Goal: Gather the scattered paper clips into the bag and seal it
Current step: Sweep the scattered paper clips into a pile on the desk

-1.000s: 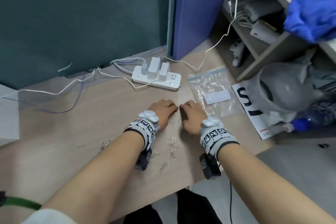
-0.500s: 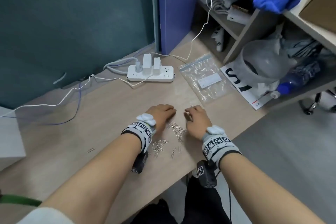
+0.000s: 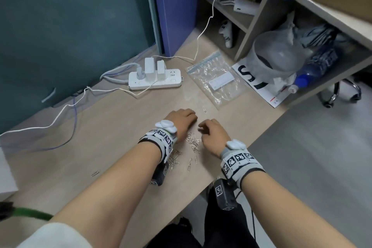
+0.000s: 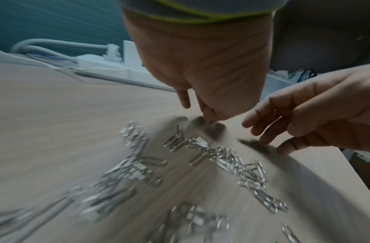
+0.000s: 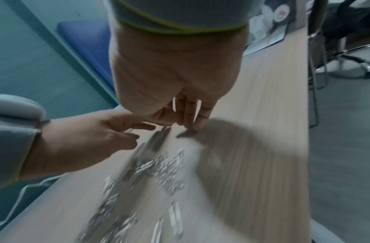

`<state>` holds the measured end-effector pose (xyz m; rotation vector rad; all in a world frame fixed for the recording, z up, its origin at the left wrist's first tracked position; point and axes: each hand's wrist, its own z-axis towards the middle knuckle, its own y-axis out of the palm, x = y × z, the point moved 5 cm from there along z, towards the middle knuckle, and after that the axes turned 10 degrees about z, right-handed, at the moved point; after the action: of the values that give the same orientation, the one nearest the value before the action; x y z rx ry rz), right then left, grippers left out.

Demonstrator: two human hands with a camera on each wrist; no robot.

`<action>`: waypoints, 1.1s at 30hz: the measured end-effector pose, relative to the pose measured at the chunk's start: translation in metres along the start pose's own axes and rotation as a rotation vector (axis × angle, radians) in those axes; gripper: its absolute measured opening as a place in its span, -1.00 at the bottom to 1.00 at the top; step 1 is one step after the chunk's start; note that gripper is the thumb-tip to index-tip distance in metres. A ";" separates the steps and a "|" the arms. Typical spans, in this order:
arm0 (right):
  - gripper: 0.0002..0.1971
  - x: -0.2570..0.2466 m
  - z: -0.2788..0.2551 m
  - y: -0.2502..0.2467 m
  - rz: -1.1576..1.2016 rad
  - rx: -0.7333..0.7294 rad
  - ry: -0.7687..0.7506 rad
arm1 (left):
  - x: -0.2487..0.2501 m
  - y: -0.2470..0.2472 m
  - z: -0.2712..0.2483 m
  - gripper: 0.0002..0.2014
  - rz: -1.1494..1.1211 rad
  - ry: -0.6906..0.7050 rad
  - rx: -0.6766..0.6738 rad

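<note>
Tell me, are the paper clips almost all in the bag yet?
Not yet. Most paper clips are raked into a loose pile on the desk between the left hand and right hand, whose fingers rest on the wood. Stray clips lie apart. The bag lies flat beyond the hands, seemingly with no clips inside. Filling and sealing it remain.

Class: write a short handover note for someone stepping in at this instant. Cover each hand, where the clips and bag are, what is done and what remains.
Left hand: palm down on the desk, fingers relaxed, holding nothing.
Right hand: the same, fingertips on the desk.
Clips: loose pile between the wrists; one stray ahead of the hands, one off to the left.
Bag: flat on the desk beyond the hands, untouched.
Done: clips partly bunched.
Left: collect strays, fill the bag, seal it.
</note>
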<state>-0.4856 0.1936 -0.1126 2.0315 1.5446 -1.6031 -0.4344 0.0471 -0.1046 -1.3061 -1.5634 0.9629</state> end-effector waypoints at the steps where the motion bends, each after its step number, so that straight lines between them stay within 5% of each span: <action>1: -0.58 0.002 0.003 -0.010 -0.007 0.042 0.004 | 0.002 -0.001 0.007 -0.30 -0.009 0.005 -0.007; 5: -0.50 0.018 0.006 -0.027 -0.160 0.010 0.061 | 0.018 0.006 0.029 -0.08 0.052 0.086 -0.155; 14: -0.55 0.005 -0.024 0.015 -0.180 -0.109 0.033 | 0.004 0.013 -0.030 -0.37 0.064 0.110 -0.107; 24: -0.58 -0.032 -0.054 0.101 -0.133 -0.301 -0.004 | -0.039 0.039 -0.119 -0.59 -0.001 -0.037 -0.118; 29: -0.44 -0.038 -0.040 0.077 -0.144 -0.129 -0.015 | -0.063 0.031 -0.123 -0.55 -0.173 -0.274 0.092; 33: -0.38 -0.029 -0.030 0.057 -0.302 -0.089 0.073 | -0.069 0.034 -0.111 -0.39 -0.182 -0.328 0.024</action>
<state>-0.4203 0.1673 -0.1031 1.9023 1.9923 -1.5333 -0.3128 -0.0124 -0.1084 -1.0039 -1.8765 1.1157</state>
